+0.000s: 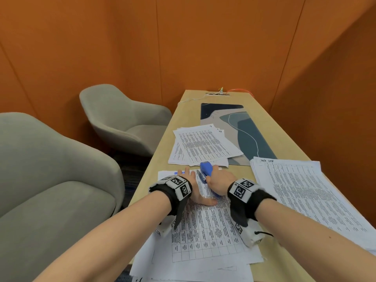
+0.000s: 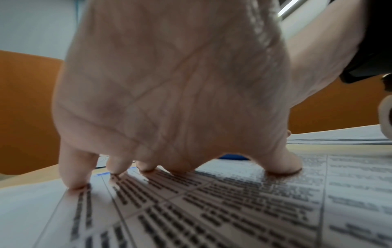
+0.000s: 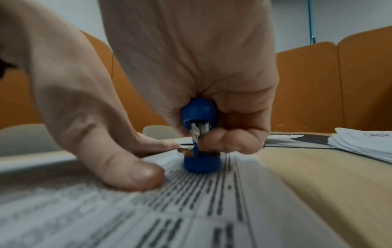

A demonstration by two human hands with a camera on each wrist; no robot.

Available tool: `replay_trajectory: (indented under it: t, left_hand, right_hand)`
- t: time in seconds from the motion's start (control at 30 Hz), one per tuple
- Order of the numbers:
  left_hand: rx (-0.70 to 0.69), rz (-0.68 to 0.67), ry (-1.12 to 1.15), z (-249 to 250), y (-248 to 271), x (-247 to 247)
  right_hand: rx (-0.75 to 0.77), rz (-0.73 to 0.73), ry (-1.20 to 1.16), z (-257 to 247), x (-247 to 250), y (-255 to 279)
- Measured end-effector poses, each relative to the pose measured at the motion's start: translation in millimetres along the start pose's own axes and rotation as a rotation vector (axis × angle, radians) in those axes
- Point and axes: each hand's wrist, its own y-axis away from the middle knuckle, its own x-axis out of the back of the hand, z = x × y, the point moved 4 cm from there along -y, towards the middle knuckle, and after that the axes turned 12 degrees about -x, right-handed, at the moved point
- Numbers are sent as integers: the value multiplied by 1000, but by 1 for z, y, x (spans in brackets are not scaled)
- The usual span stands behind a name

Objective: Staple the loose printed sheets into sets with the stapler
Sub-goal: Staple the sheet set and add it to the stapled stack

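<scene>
A blue stapler (image 1: 206,172) stands on the printed sheets (image 1: 203,226) in front of me, its top arm lifted off its base. My right hand (image 1: 218,178) grips the stapler (image 3: 199,115), fingers curled round its top arm, with the blue base (image 3: 201,163) resting on the paper. My left hand (image 1: 192,187) lies flat on the same sheets (image 2: 212,201) just left of the stapler, with its fingertips (image 2: 74,182) and thumb pressing the paper down. The stapler's mouth and the sheet corner are hidden behind my hands.
A second pile of printed sheets (image 1: 203,145) lies fanned beyond the stapler, partly on a blue patterned desk mat (image 1: 244,131). A thicker stack (image 1: 309,192) sits at the right. Two grey armchairs (image 1: 50,180) stand left of the long wooden table (image 1: 270,123). Orange walls surround.
</scene>
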Motion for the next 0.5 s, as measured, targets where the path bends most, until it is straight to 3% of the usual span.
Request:
replay_trajectory:
  t: [0.2,0.3,0.37,0.43,0.5]
  left_hand:
    - [-13,26,12,-2,-2,-2]
    - [-30,43,26,-1,1,-3]
    - [-38,49,44,-2,3,-3]
    - [-59,134,108,-2,1,7]
    - [-128,336,309,2,-2,26]
  right_hand:
    - [-10,-42,-60,-4,6,-8]
    - [20,-141,-254,6,11,-7]
    - [36,-125,-325,17,14,0]
    - [71,-56,-304,27,18,10]
    - [107,52,-275,37,24,19]
